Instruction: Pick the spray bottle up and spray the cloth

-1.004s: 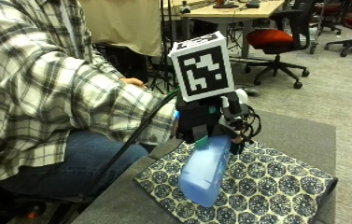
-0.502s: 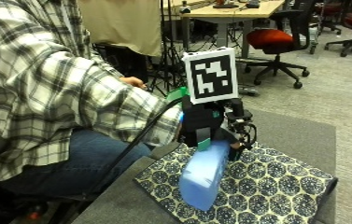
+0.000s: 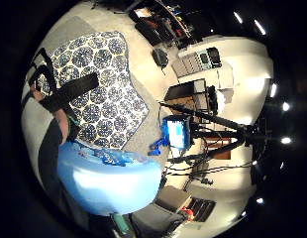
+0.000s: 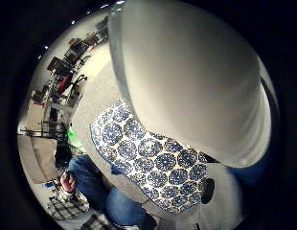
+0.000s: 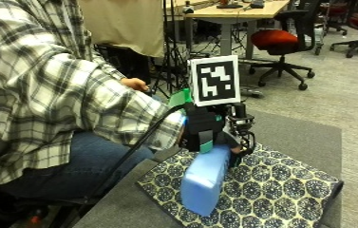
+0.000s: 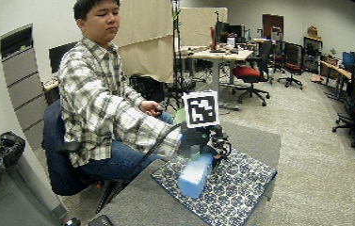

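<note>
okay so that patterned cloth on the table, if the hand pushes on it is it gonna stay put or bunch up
Probably bunch up. The cloth looks thin and soft, lying flat on the grey table with a rolled edge at one corner, so it is likely floppy. Nothing visibly pins it: the spray bottle, gripped by the right hand, seems to be held over it, though contact is hard to judge.

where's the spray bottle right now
In the outside view the light blue spray bottle is held in the gloved right hand, tilted over the near part of the patterned cloth on the grey table.
</note>
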A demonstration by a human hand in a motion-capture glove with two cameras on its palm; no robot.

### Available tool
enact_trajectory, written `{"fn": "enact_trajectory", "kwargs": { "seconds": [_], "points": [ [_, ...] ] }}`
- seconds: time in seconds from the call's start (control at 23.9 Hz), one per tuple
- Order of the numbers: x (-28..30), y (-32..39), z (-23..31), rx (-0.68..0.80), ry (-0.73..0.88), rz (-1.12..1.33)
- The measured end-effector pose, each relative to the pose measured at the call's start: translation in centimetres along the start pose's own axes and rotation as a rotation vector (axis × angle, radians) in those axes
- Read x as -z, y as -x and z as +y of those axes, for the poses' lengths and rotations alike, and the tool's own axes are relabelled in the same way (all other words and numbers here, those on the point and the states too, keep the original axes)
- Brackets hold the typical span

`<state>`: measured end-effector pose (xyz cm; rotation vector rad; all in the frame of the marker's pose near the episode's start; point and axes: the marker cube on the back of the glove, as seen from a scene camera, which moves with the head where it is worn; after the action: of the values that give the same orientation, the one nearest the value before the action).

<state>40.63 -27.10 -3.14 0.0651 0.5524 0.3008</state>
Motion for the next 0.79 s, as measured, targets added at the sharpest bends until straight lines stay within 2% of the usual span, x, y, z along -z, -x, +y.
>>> {"fn": "enact_trajectory", "kwargs": {
  "seconds": [0.46, 0.79],
  "points": [
    [-0.3, 0.8, 0.2, 0.029, 0.010, 0.022],
    [2.2, 0.4, -0.2, -0.145, -0.127, -0.375]
  ]
}}
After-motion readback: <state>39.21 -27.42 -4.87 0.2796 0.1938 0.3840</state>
